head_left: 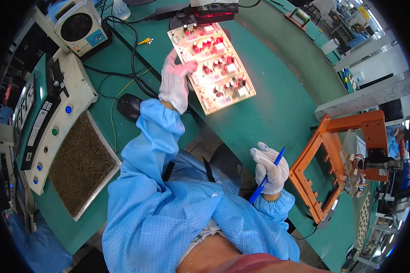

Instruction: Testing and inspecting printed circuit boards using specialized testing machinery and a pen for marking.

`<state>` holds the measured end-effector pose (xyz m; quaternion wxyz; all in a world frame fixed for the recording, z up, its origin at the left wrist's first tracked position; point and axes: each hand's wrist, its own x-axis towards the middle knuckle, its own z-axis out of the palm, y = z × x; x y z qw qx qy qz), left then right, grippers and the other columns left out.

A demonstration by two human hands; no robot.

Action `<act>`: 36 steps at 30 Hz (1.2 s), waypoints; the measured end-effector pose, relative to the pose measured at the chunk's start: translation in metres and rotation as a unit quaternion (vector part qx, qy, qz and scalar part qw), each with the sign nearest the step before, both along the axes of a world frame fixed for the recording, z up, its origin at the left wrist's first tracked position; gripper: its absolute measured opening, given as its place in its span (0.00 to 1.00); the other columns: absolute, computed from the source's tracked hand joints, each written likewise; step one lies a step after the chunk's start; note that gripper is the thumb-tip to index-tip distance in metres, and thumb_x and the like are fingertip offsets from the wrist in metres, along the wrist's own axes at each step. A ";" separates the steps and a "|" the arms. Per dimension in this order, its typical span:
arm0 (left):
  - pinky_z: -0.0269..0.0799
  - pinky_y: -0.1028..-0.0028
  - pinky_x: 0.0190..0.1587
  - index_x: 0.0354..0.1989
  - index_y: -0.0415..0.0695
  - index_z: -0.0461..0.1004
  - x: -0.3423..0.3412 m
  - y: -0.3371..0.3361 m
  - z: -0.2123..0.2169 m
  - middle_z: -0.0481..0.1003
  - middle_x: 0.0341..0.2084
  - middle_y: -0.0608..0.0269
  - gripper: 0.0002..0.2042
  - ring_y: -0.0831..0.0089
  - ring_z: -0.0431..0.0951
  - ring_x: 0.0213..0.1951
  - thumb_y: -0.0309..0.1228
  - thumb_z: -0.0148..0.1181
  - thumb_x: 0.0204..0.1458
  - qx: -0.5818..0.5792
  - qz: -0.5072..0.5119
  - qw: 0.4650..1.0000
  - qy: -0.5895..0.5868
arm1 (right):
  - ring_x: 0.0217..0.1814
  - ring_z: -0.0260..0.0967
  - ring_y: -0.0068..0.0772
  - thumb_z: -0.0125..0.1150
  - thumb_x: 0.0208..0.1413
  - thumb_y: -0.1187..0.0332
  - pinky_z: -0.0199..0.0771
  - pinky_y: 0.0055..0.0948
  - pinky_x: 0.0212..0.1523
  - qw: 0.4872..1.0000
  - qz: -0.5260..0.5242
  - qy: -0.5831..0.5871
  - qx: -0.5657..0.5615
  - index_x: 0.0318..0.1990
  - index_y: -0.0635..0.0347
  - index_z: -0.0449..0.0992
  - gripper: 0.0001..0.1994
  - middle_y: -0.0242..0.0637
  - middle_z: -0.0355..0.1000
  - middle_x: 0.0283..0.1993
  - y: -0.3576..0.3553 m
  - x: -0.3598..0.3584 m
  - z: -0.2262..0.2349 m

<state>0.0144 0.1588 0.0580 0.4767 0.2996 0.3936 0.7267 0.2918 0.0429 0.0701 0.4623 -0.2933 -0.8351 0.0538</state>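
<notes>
Work item: a pale rectangular circuit panel (212, 67), made up of four like sections with black cylindrical parts and white block parts. It is located over the green bench (278, 123), its far edge just in front of a dark device with a glowing red face (214, 16). The step in hand appears to be presenting the panel to that light.

Hands: the white-gloved left hand (174, 82) grips the panel at its left edge, one digit laid over onto the component side. The white-gloved right hand (269, 170) is curled around a slim blue pen (281, 157), apart from the panel.

Recommended handling:
1. Grip the panel by its margin; do not press on the raised parts.
2. Hold it steady. A one-sided grip is likely to let the far corner dip; support the right edge if it sags.
3. Adjust the tilt to reduce glare on the face.
4. Direct the pen away from the panel until needed.
5. Allow clearance from the orange metal frame (333, 157) to the right and the black mouse (129, 107) to the left.

Visibility limits: the panel's underside and the left fingers beneath it are hidden. Whether any edge rests on the bench cannot be told. Glare and red light wash out fine detail, including the solder and markings. The device's top is cut off by the upper border. Which pen end writes is unclear.
</notes>
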 end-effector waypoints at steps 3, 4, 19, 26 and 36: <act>0.79 0.70 0.43 0.62 0.32 0.55 -0.011 0.013 0.002 0.73 0.47 0.51 0.32 0.67 0.79 0.41 0.26 0.56 0.47 0.031 -0.011 0.998 0.046 | 0.37 0.80 0.41 0.56 0.60 0.64 0.81 0.42 0.45 1.000 -0.011 -0.007 0.000 0.35 0.61 0.76 0.10 0.42 0.79 0.34 -0.002 -0.002 0.001; 0.80 0.70 0.39 0.62 0.33 0.56 -0.006 0.012 0.005 0.73 0.45 0.52 0.32 0.68 0.79 0.40 0.26 0.58 0.47 0.027 -0.020 0.999 -0.004 | 0.37 0.80 0.40 0.53 0.64 0.59 0.82 0.42 0.43 1.000 -0.018 -0.008 0.000 0.35 0.60 0.76 0.13 0.41 0.80 0.34 -0.002 -0.003 0.001; 0.78 0.72 0.39 0.61 0.29 0.56 -0.036 0.050 -0.005 0.75 0.44 0.52 0.32 0.70 0.79 0.39 0.26 0.59 0.47 0.093 0.059 0.992 -0.069 | 0.39 0.80 0.41 0.59 0.57 0.68 0.80 0.44 0.48 1.000 0.010 0.012 -0.026 0.33 0.63 0.76 0.07 0.43 0.79 0.34 -0.001 -0.001 -0.001; 0.73 0.79 0.22 0.60 0.34 0.61 -0.045 0.057 -0.015 0.78 0.33 0.56 0.31 0.74 0.79 0.26 0.28 0.60 0.45 0.027 0.053 0.998 0.022 | 0.39 0.80 0.42 0.60 0.57 0.67 0.80 0.42 0.48 1.000 0.009 0.007 -0.021 0.35 0.62 0.77 0.07 0.43 0.79 0.34 -0.002 -0.001 -0.001; 0.74 0.77 0.22 0.64 0.31 0.52 -0.027 0.014 -0.007 0.78 0.32 0.55 0.37 0.72 0.79 0.25 0.31 0.61 0.46 0.008 0.056 0.998 0.025 | 0.40 0.77 0.44 0.37 0.63 0.40 0.77 0.42 0.46 0.979 -0.053 0.111 -0.165 0.42 0.64 0.70 0.31 0.47 0.77 0.36 -0.011 -0.003 -0.010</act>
